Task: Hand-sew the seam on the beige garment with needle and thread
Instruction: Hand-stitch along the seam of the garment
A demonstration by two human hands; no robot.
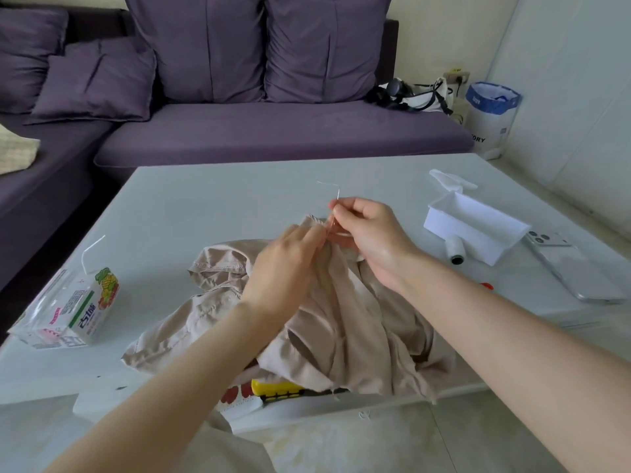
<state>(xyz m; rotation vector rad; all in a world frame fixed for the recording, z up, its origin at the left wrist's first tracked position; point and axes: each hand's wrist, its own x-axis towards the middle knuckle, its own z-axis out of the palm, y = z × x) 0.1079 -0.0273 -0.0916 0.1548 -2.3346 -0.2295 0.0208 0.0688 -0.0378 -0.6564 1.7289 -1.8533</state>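
Head view shows the beige garment heaped mid-frame on the pale table, its seam edge lifted. To stitch well, the fabric should be held taut and the pull kept gentle. The left hand pinches that edge. The right hand, just above it, pinches the thread between closed fingertips.

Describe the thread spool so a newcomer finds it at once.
On the right of the table sits a white box. The spool lies beside its near wall, left of the phone. It alone is a small white cylinder with a dark end.
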